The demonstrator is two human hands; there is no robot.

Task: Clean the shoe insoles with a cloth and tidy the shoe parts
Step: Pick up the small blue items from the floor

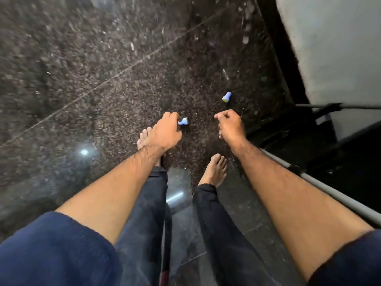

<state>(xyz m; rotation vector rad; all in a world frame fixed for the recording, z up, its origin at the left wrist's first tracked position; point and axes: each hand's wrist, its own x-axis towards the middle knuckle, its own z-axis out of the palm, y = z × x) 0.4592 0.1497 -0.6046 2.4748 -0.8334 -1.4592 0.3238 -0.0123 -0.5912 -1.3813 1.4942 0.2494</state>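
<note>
Two small light-blue pieces show on the dark speckled stone floor (103, 79): one (183, 121) sits right at the fingertips of the left hand (165, 132), and the other (226, 97), with a yellowish end, lies further off, beyond the right hand (231, 126) and apart from it. What these pieces are cannot be told; they are small and blurred. The left hand reaches down with fingers curled, and the near blue piece is against its fingertips, but whether it is pinched or only touched cannot be made out. The right hand has its fingers loosely curled with the forefinger and thumb drawn together, and nothing shows in it. No insole or cloth is in view. Two bare feet stand on the floor, the left foot (144, 139) partly hidden under the left hand and the right foot (215, 170) below the right hand. Two dark trouser legs (144, 213) and two blue sleeves (51, 250), pushed up above the forearms, fill the lower part. On the right a grey rail (321, 182) runs along a dark step or frame, with a pale wall (340, 48) above it. A bright light reflection (84, 152) glints on the floor left of the feet.
</note>
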